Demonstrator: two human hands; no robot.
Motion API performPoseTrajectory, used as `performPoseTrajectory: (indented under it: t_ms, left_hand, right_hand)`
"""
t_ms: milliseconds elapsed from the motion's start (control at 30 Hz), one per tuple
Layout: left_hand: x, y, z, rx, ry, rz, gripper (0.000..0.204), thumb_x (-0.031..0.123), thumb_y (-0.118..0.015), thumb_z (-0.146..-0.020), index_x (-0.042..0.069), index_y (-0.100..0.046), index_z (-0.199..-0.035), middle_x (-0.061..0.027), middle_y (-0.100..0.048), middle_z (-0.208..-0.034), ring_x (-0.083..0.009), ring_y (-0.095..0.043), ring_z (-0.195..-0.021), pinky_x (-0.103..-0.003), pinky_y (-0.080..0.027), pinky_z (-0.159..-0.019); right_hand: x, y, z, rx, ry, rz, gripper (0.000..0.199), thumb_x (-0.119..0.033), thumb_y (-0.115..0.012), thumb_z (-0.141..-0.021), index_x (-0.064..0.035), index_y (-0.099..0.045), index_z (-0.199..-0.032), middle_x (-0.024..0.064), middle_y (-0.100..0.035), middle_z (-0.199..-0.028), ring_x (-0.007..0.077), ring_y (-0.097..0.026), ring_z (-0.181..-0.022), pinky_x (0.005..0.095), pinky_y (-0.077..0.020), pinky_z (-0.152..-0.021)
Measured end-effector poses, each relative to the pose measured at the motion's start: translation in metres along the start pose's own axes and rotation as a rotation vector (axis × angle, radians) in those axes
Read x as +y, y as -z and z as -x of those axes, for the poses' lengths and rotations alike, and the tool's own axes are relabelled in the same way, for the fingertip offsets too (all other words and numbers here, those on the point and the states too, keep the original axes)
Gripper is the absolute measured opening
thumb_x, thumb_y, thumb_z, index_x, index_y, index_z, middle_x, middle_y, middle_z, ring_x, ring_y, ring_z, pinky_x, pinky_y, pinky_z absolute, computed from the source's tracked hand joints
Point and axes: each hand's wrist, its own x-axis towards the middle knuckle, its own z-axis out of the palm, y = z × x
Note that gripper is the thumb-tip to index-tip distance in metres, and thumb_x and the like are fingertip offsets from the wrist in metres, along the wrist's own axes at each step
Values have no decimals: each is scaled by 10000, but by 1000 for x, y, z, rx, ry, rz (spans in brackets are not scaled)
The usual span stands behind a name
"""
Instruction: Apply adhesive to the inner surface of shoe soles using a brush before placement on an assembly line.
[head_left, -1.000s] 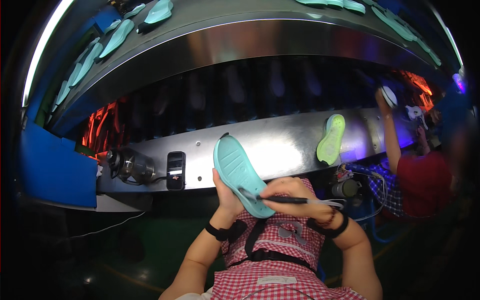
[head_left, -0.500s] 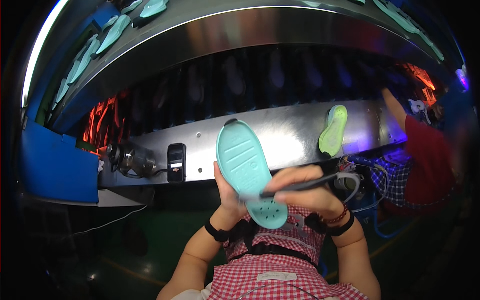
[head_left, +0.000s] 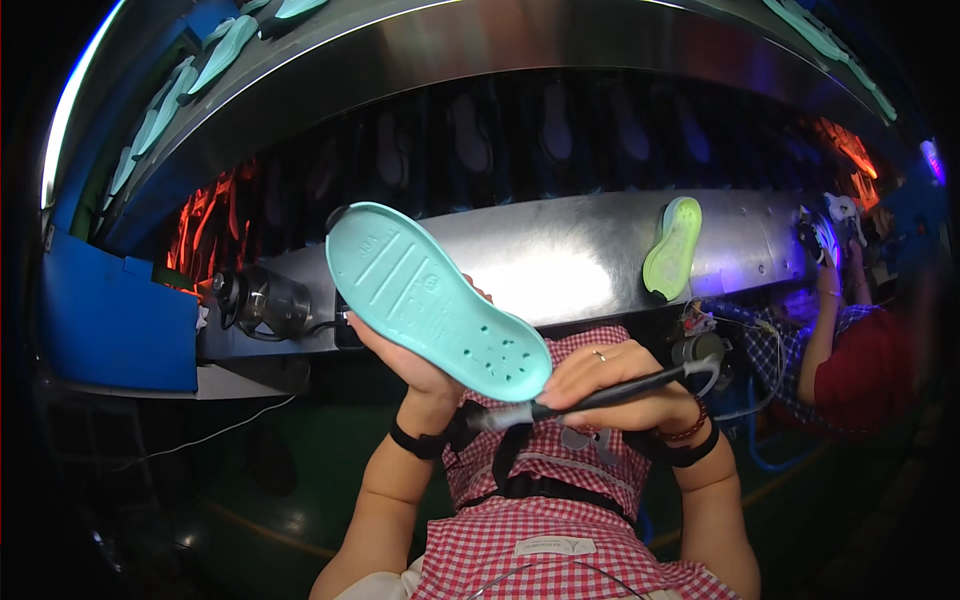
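My left hand (head_left: 405,355) holds a teal shoe sole (head_left: 430,297) from behind, its moulded underside facing me and its toe tilted up to the left. My right hand (head_left: 620,385) grips a thin dark pen-like tool (head_left: 590,398) with a cable at its rear. The tool's pale tip sits just below the sole's heel end, close to my left wrist. Both wrists carry black bands. Whether the tip touches the sole is unclear.
A metal conveyor shelf (head_left: 560,265) runs across in front of me, with a yellow-green sole (head_left: 673,248) leaning on it. A co-worker in a red top (head_left: 860,360) works at the right. A blue bin (head_left: 110,320) stands left, and teal soles (head_left: 160,110) line the upper rack.
The teal sole has come closer to my face and tilted further left. My right hand with the tool has slid from the sole's side down to below its heel.
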Motion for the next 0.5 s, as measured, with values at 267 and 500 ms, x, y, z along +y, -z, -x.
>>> performPoseTrajectory:
  t_ms: [267,500]
  left_hand:
    - [11,-1,-2,-188,-2,-10,874,750,-127,-771,52,-454,-1184,-174,-573,-932,-298,-572,-782,-431,-485,-704]
    - [6,-29,25,132,134,239,785,670,-260,-820,46,-382,-1281,-221,-535,-1090,-331,-571,-914,-451,-469,-815]
  right_hand:
    - [12,4,5,16,6,-33,224,48,-656,-705,9,-649,-925,161,-624,-998,220,-599,-940,299,-467,-861]
    - [23,-15,10,396,-192,-662,211,73,-611,-735,39,-624,-942,185,-608,-1022,237,-592,-962,322,-472,-870]
